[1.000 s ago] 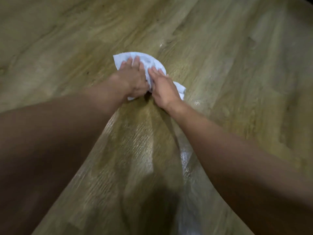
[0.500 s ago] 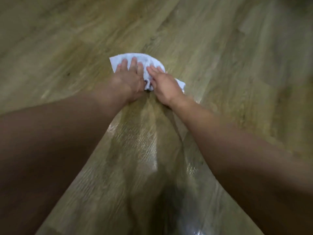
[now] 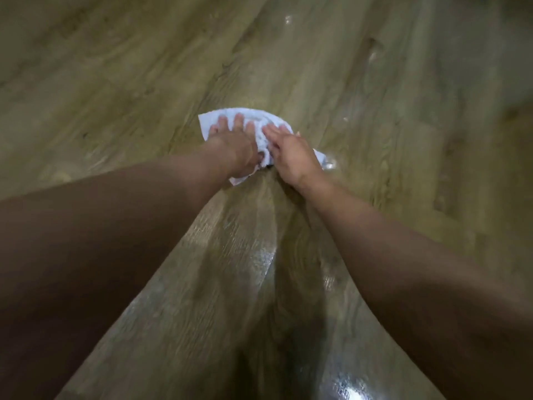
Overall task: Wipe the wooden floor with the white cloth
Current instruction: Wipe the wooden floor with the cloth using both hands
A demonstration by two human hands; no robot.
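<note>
Cloth slid; left hand, right hand flat.

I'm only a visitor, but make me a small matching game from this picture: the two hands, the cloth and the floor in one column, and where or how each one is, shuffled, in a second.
Column one:
1. left hand
2. right hand
3. white cloth
4. wooden floor

Column two:
A. shiny, with bright glare spots
B. bunched up under both hands
C. presses flat on the cloth's right part
D. presses on the cloth's left part, fingers spread

Pairs: 1-D, 2-C, 3-B, 4-A
</note>
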